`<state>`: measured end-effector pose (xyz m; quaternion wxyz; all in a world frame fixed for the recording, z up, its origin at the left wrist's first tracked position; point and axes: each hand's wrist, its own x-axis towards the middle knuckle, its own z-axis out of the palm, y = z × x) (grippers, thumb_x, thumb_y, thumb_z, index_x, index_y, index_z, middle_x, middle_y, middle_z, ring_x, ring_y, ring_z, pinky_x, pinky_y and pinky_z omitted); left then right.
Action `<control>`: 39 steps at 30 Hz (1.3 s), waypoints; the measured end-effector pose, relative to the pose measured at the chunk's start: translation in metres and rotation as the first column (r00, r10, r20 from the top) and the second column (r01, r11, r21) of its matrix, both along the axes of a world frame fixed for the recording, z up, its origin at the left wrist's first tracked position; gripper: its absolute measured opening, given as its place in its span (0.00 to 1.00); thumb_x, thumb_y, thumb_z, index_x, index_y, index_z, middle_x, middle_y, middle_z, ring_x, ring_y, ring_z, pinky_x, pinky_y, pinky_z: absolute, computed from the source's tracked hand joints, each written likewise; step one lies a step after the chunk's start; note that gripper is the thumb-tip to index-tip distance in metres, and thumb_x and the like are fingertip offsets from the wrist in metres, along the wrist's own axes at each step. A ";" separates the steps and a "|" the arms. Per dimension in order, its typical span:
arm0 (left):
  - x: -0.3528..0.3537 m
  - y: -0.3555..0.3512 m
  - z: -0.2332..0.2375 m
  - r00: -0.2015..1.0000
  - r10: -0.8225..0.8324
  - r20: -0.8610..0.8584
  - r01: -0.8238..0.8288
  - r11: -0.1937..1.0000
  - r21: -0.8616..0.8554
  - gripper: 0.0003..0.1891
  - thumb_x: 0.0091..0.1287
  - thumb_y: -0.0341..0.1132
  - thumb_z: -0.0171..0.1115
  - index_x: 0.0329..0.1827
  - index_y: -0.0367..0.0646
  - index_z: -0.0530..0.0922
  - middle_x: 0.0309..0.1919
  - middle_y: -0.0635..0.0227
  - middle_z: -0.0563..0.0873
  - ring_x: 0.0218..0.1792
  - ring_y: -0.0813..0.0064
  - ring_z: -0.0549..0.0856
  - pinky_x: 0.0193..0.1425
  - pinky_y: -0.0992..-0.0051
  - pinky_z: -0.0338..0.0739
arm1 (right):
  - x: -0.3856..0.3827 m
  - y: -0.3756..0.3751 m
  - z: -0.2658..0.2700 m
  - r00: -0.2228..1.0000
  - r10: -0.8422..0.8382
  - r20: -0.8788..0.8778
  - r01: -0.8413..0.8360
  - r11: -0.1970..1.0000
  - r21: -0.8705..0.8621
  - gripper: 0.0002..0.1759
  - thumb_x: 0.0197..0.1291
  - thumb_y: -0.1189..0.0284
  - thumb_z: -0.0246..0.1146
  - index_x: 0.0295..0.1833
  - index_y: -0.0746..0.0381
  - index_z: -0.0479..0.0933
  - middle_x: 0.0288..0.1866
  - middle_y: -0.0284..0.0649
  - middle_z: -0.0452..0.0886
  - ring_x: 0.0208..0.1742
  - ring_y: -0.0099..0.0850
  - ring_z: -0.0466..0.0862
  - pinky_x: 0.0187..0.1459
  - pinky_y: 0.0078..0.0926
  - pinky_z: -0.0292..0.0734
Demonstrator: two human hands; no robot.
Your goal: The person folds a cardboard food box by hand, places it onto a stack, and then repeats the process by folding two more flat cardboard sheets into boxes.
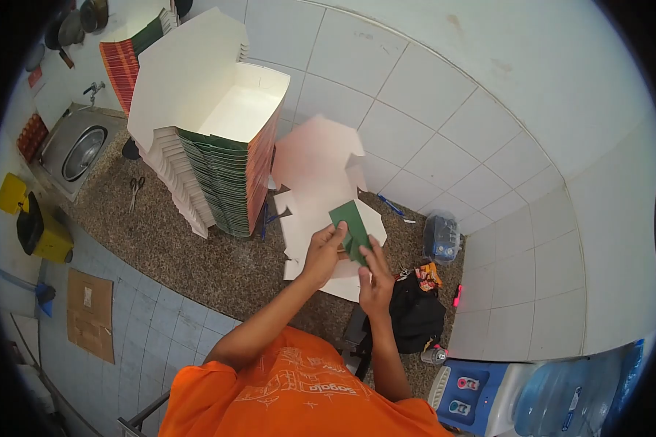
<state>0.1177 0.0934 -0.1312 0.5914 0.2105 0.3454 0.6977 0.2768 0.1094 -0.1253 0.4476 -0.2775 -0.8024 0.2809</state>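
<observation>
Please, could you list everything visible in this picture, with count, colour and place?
flat white cardboard box blank: one, green flap, on the counter under both hands
stack of nested cardboard boxes: one, green-orange outside, white inside, counter left
grey metal scissors: one, left of stack
steel sink: one, far left
black fabric bag: one, right of hands
clear plastic container: one, beyond the bag
blue-white water dispenser: one, bottom right
left hand: one, pinching the green flap
right hand: one, on the green flap

Matt cardboard flap (351,226), speckled stone counter (197,255)
</observation>
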 end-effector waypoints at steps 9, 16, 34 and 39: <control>0.030 -0.010 -0.015 0.927 0.137 -0.350 -0.129 0.991 0.046 0.23 0.83 0.44 0.53 0.68 0.34 0.79 0.44 0.73 0.86 0.43 0.86 0.81 0.44 0.80 0.78 | -0.035 -0.019 -0.023 0.953 -0.301 -0.011 0.301 0.952 0.052 0.27 0.66 0.81 0.66 0.71 0.65 0.76 0.79 0.61 0.66 0.72 0.56 0.76 0.62 0.40 0.81; -0.005 -0.002 -0.002 0.905 0.155 -0.397 -0.165 0.986 0.008 0.21 0.81 0.48 0.57 0.51 0.35 0.84 0.36 0.76 0.85 0.36 0.90 0.79 0.36 0.82 0.74 | -0.041 -0.017 -0.020 0.986 -0.160 0.036 0.156 0.983 0.100 0.24 0.67 0.81 0.65 0.69 0.65 0.79 0.78 0.58 0.68 0.70 0.53 0.80 0.62 0.37 0.81; -0.024 -0.112 -0.003 0.635 -0.305 -0.710 0.229 0.952 -0.205 0.09 0.78 0.34 0.55 0.45 0.37 0.78 0.23 0.60 0.81 0.24 0.71 0.83 0.32 0.67 0.74 | 0.010 -0.025 -0.018 0.984 -0.004 0.178 0.103 0.830 -0.548 0.16 0.66 0.70 0.72 0.58 0.60 0.86 0.43 0.29 0.76 0.36 0.18 0.75 0.35 0.17 0.68; -0.023 -0.125 0.001 0.396 -0.295 -0.869 0.092 0.955 -0.282 0.16 0.76 0.31 0.57 0.65 0.42 0.72 0.30 0.67 0.83 0.27 0.74 0.83 0.33 0.70 0.74 | 0.010 -0.036 -0.007 0.948 0.264 0.180 -0.063 0.708 -0.703 0.20 0.60 0.68 0.77 0.58 0.58 0.87 0.43 0.30 0.76 0.43 0.20 0.76 0.44 0.19 0.72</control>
